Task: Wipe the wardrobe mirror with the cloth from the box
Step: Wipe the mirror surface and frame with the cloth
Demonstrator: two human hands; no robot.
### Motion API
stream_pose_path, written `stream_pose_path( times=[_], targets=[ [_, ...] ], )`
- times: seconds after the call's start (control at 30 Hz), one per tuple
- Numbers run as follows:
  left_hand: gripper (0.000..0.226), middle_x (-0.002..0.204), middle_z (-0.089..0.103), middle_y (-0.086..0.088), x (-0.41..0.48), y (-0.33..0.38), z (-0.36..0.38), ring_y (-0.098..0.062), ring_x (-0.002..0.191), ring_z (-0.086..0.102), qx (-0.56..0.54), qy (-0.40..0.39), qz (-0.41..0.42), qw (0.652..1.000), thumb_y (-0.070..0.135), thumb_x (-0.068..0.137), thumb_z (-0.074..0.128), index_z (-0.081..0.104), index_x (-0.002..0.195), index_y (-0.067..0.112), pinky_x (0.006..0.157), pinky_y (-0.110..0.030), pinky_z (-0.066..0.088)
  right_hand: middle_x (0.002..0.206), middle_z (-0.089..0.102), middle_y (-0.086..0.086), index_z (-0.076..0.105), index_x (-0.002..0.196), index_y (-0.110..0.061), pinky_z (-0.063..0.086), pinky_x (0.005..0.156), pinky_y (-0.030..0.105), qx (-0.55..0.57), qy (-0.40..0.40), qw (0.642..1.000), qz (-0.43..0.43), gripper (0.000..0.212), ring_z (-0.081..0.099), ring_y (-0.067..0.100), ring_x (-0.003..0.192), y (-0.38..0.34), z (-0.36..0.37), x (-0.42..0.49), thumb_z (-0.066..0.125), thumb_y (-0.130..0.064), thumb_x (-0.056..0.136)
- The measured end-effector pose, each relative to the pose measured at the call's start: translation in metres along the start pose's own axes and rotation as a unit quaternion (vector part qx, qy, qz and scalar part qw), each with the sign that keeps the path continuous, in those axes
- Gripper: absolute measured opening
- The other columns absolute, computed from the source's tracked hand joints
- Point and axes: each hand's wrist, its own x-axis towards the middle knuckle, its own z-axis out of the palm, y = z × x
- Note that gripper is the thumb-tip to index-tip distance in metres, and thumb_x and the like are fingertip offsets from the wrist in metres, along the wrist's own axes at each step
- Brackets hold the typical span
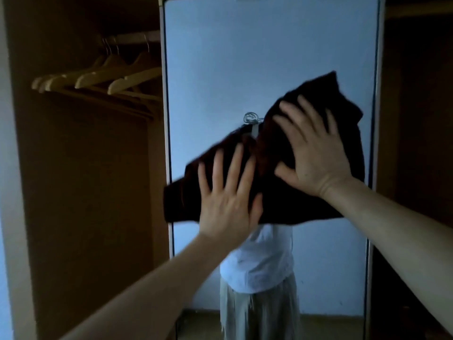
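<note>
A tall wardrobe mirror [245,57] in a pale frame fills the middle of the view. A large dark cloth [289,192] is spread flat against its glass at mid height. My left hand [228,192] presses on the cloth's lower left part, fingers spread. My right hand [316,150] presses on its upper right part, also with spread fingers. Both palms lie flat on the cloth. The cloth's left corner reaches over the mirror's left frame. The cloth hides the glass behind it.
Left of the mirror an open wardrobe bay holds several wooden hangers [103,77] on a rail. A dark wardrobe panel [416,119] stands on the right. The mirror reflects a person's white top [259,263] and pale skirt below the cloth.
</note>
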Motion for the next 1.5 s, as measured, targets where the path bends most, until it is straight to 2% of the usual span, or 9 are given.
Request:
stream_pose_path(
  times=[0.23, 0.47, 0.53, 0.67, 0.73, 0.97, 1.17, 1.33, 1.5],
  targets=[
    [0.048, 0.13, 0.05, -0.005, -0.035, -0.019, -0.036, -0.029, 0.119, 0.045, -0.133, -0.014, 0.01, 0.991, 0.041, 0.082, 0.052, 0.055, 0.124, 0.018, 0.093, -0.048, 0.042, 0.148, 0.038, 0.012, 0.046, 0.133, -0.007, 0.015, 0.11, 0.051, 0.024, -0.027, 0.994, -0.107, 0.071, 0.026, 0.032, 0.14, -0.009, 0.004, -0.028, 0.047, -0.046, 0.073],
    [0.042, 0.129, 0.04, -0.003, 0.035, -0.078, -0.064, -0.022, 0.116, 0.047, -0.269, 0.08, -0.315, 0.907, 0.034, 0.086, 0.05, 0.053, 0.125, 0.019, 0.099, -0.046, 0.042, 0.146, 0.041, 0.009, 0.053, 0.13, -0.008, 0.016, 0.111, 0.052, 0.073, -0.056, 0.99, -0.11, 0.066, 0.027, 0.028, 0.14, -0.014, -0.003, -0.003, 0.042, -0.036, 0.071],
    [0.046, 0.132, 0.041, -0.001, 0.051, -0.091, -0.067, -0.02, 0.117, 0.048, -0.33, 0.065, -0.424, 0.841, 0.034, 0.09, 0.05, 0.045, 0.134, 0.021, 0.094, -0.036, 0.043, 0.147, 0.041, 0.007, 0.054, 0.129, -0.01, 0.014, 0.112, 0.051, 0.074, -0.072, 0.989, -0.111, 0.066, 0.025, 0.026, 0.141, -0.016, -0.005, 0.01, 0.04, -0.036, 0.071],
    [0.049, 0.108, 0.063, -0.007, 0.057, -0.108, -0.065, -0.025, 0.095, 0.063, -0.542, -0.107, -0.567, 0.61, 0.053, 0.094, 0.044, 0.052, 0.126, 0.017, 0.076, -0.035, 0.05, 0.147, 0.04, 0.006, 0.054, 0.129, -0.012, 0.009, 0.113, 0.048, 0.073, -0.075, 0.989, -0.1, 0.069, 0.022, 0.024, 0.142, -0.027, -0.004, 0.036, 0.037, -0.038, 0.067],
    [0.061, 0.111, 0.065, -0.011, 0.05, -0.116, -0.061, -0.027, 0.099, 0.065, -0.583, -0.181, -0.547, 0.573, 0.063, 0.092, 0.041, 0.057, 0.116, 0.009, 0.086, -0.04, 0.051, 0.147, 0.04, 0.005, 0.054, 0.129, -0.013, 0.009, 0.113, 0.048, 0.071, -0.071, 0.99, -0.1, 0.07, 0.023, 0.025, 0.142, -0.037, -0.002, 0.054, 0.037, -0.039, 0.067],
    [0.063, 0.111, 0.068, -0.011, 0.037, -0.13, -0.058, -0.027, 0.101, 0.065, -0.604, -0.201, -0.524, 0.567, 0.065, 0.093, 0.035, 0.063, 0.112, 0.011, 0.093, -0.041, 0.049, 0.149, 0.039, 0.009, 0.052, 0.134, -0.011, 0.011, 0.112, 0.049, 0.061, -0.007, 0.998, 0.029, 0.072, 0.025, 0.031, 0.141, -0.111, 0.02, 0.077, 0.04, -0.042, 0.069],
    [0.068, 0.109, 0.068, -0.011, 0.042, -0.128, -0.064, -0.028, 0.098, 0.065, -0.594, -0.186, -0.546, 0.561, 0.066, 0.089, 0.038, 0.061, 0.122, 0.01, 0.097, -0.043, 0.047, 0.151, 0.036, 0.009, 0.051, 0.135, -0.013, 0.004, 0.114, 0.047, 0.079, -0.073, 0.989, -0.104, 0.073, 0.018, 0.028, 0.143, -0.178, 0.037, 0.01, 0.047, -0.043, 0.068],
    [0.064, 0.116, 0.064, -0.016, 0.043, -0.124, -0.062, -0.031, 0.103, 0.063, -0.592, -0.187, -0.53, 0.578, 0.059, 0.095, 0.036, 0.057, 0.126, 0.008, 0.098, -0.045, 0.048, 0.143, 0.046, 0.008, 0.056, 0.128, -0.015, 0.008, 0.114, 0.046, 0.057, -0.105, 0.968, -0.219, 0.07, 0.024, 0.026, 0.139, -0.147, 0.031, 0.042, 0.045, -0.045, 0.066],
    [0.065, 0.114, 0.066, -0.012, 0.04, -0.129, -0.063, -0.028, 0.103, 0.064, -0.612, -0.205, -0.5, 0.578, 0.067, 0.092, 0.031, 0.058, 0.127, 0.018, 0.098, -0.043, 0.049, 0.151, 0.035, 0.006, 0.049, 0.134, -0.017, 0.013, 0.113, 0.051, 0.041, -0.078, 0.988, -0.126, 0.072, 0.021, 0.027, 0.143, -0.119, 0.017, 0.13, 0.033, -0.046, 0.07]
  ],
)
